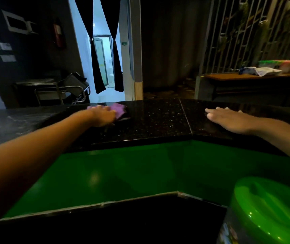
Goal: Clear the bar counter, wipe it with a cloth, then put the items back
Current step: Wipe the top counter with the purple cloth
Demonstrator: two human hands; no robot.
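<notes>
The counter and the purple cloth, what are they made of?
The counter looks like polished black stone, maybe granite: it is shiny, with tiny pale speckles and a thin seam between slabs. The purple cloth under the left hand looks like soft fabric, perhaps microfibre; it is too blurred to be sure.

Dim bar or café interior, black speckled granite bar counter with green panel front, curtained doorway, wall fire extinguisher, steel trolley, wooden bench

Both arms reach forward — the left hand lies palm down with fingers spread flat, the right hand flat too, fingers straight, pointing left.
</notes>
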